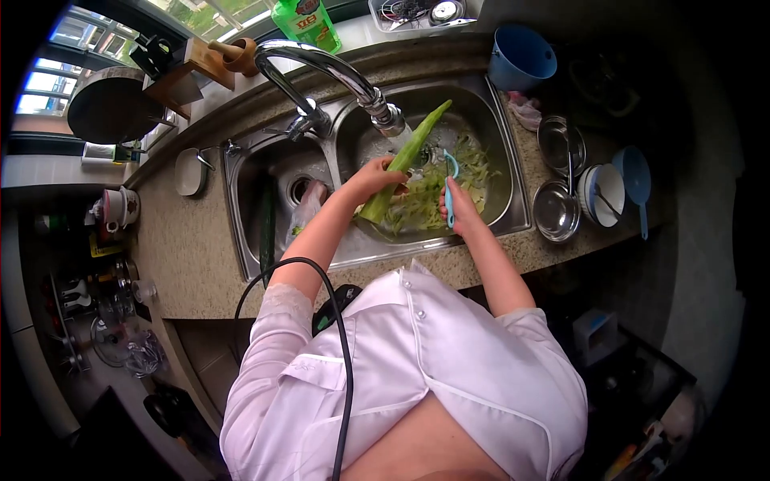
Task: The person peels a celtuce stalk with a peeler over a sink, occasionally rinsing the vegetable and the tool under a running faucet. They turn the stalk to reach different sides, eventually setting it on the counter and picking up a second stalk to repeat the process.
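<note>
Over the right basin of the steel sink (507,172), my left hand (377,178) is wrapped round a long, pale green peeled vegetable (411,152), which slants up to the right. My right hand (461,207) grips the handle of a light blue peeler (449,196), its head a little to the right of the vegetable and not touching it. Green peelings (425,202) lie spread over the basin floor beneath both hands. Water runs from the chrome faucet (388,120) close to the vegetable's middle.
In the left basin are a dark green cucumber-like vegetable (267,228) and a plastic bag (308,210). Metal bowls (557,210), a white bowl (603,195) and a blue pan (633,175) stand to the right. A blue bucket (521,60) is behind. A black cable (341,321) crosses my left arm.
</note>
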Demonstrator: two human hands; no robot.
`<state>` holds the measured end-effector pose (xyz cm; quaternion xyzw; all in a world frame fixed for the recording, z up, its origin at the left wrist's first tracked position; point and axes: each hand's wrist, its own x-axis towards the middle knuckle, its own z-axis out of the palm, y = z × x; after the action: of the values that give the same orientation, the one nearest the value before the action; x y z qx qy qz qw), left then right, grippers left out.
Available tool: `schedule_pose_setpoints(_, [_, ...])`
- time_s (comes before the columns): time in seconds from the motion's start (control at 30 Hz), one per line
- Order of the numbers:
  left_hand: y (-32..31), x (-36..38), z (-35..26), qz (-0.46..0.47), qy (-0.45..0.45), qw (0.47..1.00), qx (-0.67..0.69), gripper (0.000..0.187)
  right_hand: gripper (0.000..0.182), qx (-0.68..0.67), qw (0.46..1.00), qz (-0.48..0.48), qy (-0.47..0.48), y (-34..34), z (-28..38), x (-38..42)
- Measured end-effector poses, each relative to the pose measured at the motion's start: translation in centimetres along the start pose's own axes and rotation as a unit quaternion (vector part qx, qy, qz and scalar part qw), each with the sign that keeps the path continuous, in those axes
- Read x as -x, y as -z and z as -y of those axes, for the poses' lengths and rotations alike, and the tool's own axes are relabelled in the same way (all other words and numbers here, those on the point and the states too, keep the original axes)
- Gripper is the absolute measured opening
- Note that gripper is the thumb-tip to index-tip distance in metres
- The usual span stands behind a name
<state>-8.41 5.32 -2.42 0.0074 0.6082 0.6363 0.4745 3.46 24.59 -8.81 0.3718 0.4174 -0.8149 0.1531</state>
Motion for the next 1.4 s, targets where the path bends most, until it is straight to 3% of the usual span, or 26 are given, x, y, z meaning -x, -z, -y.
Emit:
schedule_pose_setpoints(0.07, [0.4,-1.3,-0.7,0.037,-0.016,0.999,-0.022,0.013,0.035,0.008,1.0,-0.012,0.008,-0.1,-0.1,0.4])
schedule_pose_setpoints(0.27, [1.1,-3.7,-1.0,0.023,0.081,0.988,0.128,0.031,0.029,0.04,0.997,-0.009,0.065,-0.1,0.5,1.7])
schedule_pose_setpoints(0.33, [1.0,-3.3,-0.7,0.012,0.1,0.984,0.15,0.035,0.025,0.15,0.976,-0.047,0.15,-0.5,1.0,2.2])
schedule_pose_setpoints(0.37, [1.3,-3.4,-0.2,0.028,0.112,0.976,0.182,0.037,0.025,0.148,0.977,-0.048,0.148,-0.5,0.7,1.5])
schedule_pose_setpoints(0.43, [1.2,-3.1,0.2,0.043,0.128,0.967,0.214,0.038,0.021,0.355,0.859,-0.056,0.366,-1.2,0.6,0.6])
schedule_pose_setpoints(0.47, [1.2,-2.8,0.5,0.038,0.138,0.967,0.211,0.04,0.021,0.354,0.86,-0.057,0.363,-1.4,0.2,0.5])
schedule_pose_setpoints(0.53, [1.1,-2.3,0.5,0.033,0.149,0.966,0.209,0.041,0.022,0.432,0.786,0.001,0.443,-3.9,1.6,2.8])
schedule_pose_setpoints(0.6, [1.0,-1.9,0.4,0.025,0.146,0.98,0.136,0.046,0.021,0.474,0.77,0.017,0.426,-4.8,2.5,3.9])
schedule_pose_setpoints(0.67, [0.9,-1.5,0.1,0.017,0.152,0.979,0.134,0.046,0.022,0.571,0.711,0.032,0.409,-5.2,3.1,4.0])
schedule_pose_setpoints(0.77, [1.0,-1.0,0.5,0.004,0.146,0.978,0.147,0.045,0.025,0.571,0.699,-0.014,0.432,-3.8,4.3,0.2])
schedule_pose_setpoints(0.83, [1.4,-0.8,1.0,0.001,0.136,0.978,0.159,0.044,0.026,0.596,0.731,-0.101,0.318,-3.2,4.9,-2.6])
schedule_pose_setpoints(0.87, [1.8,-0.7,1.5,0.032,0.147,0.975,0.166,0.043,0.026,0.596,0.731,-0.102,0.316,-1.9,4.8,-4.4])
schedule_pose_setpoints(0.93, [1.9,-0.5,1.7,0.061,0.156,0.971,0.17,0.042,0.026,0.511,0.763,-0.222,0.329,0.3,4.7,-7.1])
schedule_pose_setpoints(1.07, [1.8,-0.8,2.7,0.081,0.155,0.963,0.206,0.043,0.025,0.433,0.77,-0.207,0.421,1.1,3.2,-6.5])
schedule_pose_setpoints(1.13, [1.9,-1.3,2.8,0.05,0.177,0.949,0.255,0.044,0.025,0.423,0.779,-0.132,0.443,-0.7,2.8,-3.7])
schedule_pose_setpoints(1.2, [1.6,-1.7,2.7,0.028,0.183,0.95,0.253,0.046,0.024,0.448,0.81,-0.049,0.376,-3.0,2.9,0.5])
schedule_pose_setpoints(1.23, [1.4,-1.9,2.6,0.006,0.189,0.95,0.249,0.048,0.024,0.447,0.81,-0.051,0.376,-3.8,2.8,2.0])
schedule_pose_setpoints(1.3, [1.6,-1.8,2.4,0.007,0.2,0.951,0.234,0.048,0.023,0.537,0.746,0.054,0.39,-4.7,2.5,3.9])
schedule_pose_setpoints(1.33, [1.7,-1.7,2.4,0.008,0.209,0.952,0.222,0.049,0.023,0.535,0.747,0.054,0.39,-4.6,2.4,3.5])
schedule_pose_setpoints(1.4, [1.8,-1.5,2.7,0.011,0.186,0.964,0.189,0.049,0.024,0.566,0.7,0.001,0.435,-4.1,2.9,1.5])
